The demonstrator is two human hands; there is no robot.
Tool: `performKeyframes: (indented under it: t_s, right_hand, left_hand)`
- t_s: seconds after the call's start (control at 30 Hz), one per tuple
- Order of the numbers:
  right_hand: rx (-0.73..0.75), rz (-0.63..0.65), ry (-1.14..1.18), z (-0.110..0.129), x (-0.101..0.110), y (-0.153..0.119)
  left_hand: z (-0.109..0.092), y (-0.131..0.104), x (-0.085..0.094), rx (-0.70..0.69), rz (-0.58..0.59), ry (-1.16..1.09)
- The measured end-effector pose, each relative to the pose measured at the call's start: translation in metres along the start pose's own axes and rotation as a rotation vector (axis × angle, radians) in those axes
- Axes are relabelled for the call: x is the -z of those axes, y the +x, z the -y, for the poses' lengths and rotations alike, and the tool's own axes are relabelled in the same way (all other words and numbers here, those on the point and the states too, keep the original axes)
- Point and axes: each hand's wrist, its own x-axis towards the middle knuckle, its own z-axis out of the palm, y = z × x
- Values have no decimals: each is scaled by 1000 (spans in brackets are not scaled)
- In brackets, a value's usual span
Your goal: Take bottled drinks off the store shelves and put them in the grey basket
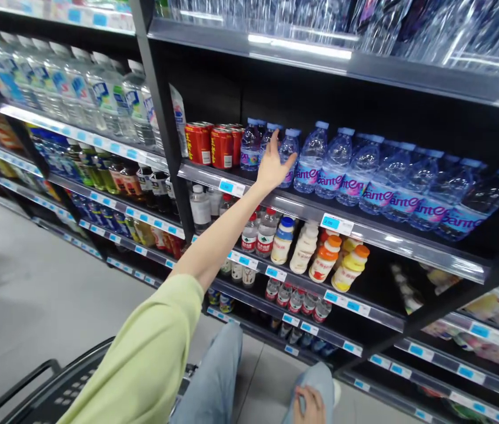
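- Fingers of the left hand (272, 169): spread wide, thumb apart from the raised fingers; nothing is seen gripped.
- Clear plastic bottle with a blue cap (289, 146): upright on the dark shelf (302, 204), directly behind the thumb and fingers; contact cannot be determined.
- Clear bottles with blue caps and pink-lettered labels (381, 175): standing in rows right of the hand; further blue-capped bottles stand at its left.
- Red cans (210, 144): left of the bottles, same shelf.
- White plastic bottles with blue, orange and yellow caps (323, 259): one shelf below.
- Light green sleeve (152, 347): covers the upper left arm; forearm bare.
- Right hand (309, 405): low, at the light blue jeans (311, 380); fingers bent, grip state cannot be determined.
- Black perforated plastic basket (66, 386): lower left, partly hidden by the sleeve.
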Motion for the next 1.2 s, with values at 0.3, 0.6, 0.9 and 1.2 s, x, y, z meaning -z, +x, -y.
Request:
performKeyframes:
  t_s: [0.3,0.6,0.9,1.2]
  right_hand:
    - [-112,106,4,11,6,5]
    - [-87,154,-15,28,6,8]
    - [-63,106,1,25,10,6]
    - [-49,146,-91,24,32,9]
  left_hand:
    - [17,-9,-6,20,83,12]
    - [-11,-19,4,70,44,22]
    - [-7,-15,1,83,80,31]
    - [-28,1,0,-455,1123,786]
